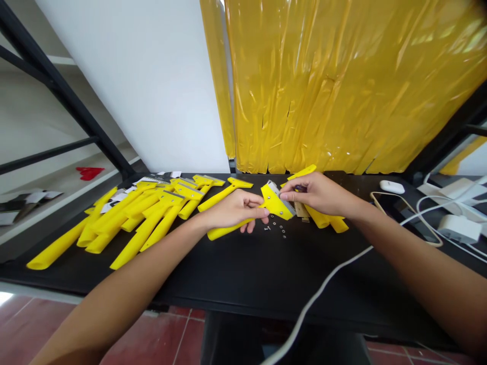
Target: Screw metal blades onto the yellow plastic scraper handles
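My left hand (243,208) is closed around the handle of a yellow scraper (274,205), whose wide head carries a metal blade and points to the right. At that blade's edge, my right hand (314,193) has its fingers pinched on a small dark-handled tool (300,188), mostly hidden by the fingers. Several tiny nuts (282,227) and a small screw (267,228) lie on the black table just below the scraper head. Behind and under my right hand are more yellow scraper handles (318,217) and a tan piece (301,210).
A pile of yellow scrapers (152,208) covers the table's left side, with printed papers beneath. To the right lie a phone (405,215), a white earbud case (391,187) and a white charger (460,228). A white cable (323,289) crosses the table's front. Yellow plastic strips (342,86) hang behind.
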A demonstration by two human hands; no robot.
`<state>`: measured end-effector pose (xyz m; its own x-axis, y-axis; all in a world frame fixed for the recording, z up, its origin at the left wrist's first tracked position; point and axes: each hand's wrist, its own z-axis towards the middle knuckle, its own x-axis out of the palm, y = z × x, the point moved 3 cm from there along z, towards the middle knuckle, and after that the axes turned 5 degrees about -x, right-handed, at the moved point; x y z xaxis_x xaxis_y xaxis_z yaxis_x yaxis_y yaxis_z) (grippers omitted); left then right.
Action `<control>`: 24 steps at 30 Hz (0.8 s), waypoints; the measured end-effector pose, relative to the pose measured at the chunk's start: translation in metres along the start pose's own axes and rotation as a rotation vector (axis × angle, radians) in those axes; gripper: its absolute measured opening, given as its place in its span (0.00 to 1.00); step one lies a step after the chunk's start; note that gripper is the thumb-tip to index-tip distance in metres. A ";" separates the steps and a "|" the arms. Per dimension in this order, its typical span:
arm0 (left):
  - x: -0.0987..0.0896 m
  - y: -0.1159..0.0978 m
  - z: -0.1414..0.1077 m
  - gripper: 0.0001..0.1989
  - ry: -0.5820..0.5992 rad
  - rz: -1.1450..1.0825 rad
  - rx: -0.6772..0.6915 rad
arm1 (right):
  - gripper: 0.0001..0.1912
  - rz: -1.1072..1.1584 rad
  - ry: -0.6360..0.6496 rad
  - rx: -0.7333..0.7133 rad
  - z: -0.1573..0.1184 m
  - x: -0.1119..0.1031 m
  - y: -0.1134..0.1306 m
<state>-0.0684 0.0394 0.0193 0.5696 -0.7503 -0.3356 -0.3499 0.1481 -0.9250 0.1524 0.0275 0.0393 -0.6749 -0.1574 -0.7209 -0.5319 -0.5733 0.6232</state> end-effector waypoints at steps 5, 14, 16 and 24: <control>-0.010 0.004 -0.001 0.17 -0.169 0.348 0.072 | 0.11 -0.374 -0.191 -0.146 -0.006 -0.006 -0.002; 0.007 0.017 -0.001 0.22 -0.349 1.138 0.264 | 0.12 -0.808 -0.135 -0.180 -0.039 -0.031 -0.045; 0.010 0.018 -0.001 0.22 -0.362 1.145 0.273 | 0.13 -0.812 -0.149 -0.157 -0.042 -0.037 -0.050; 0.008 0.019 0.001 0.20 -0.386 1.157 0.298 | 0.18 -0.952 0.183 -0.135 -0.031 -0.014 -0.052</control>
<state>-0.0703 0.0369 -0.0014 0.2395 0.1458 -0.9599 -0.6362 0.7704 -0.0417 0.2054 0.0350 0.0074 0.1018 0.3029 -0.9476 -0.7426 -0.6107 -0.2750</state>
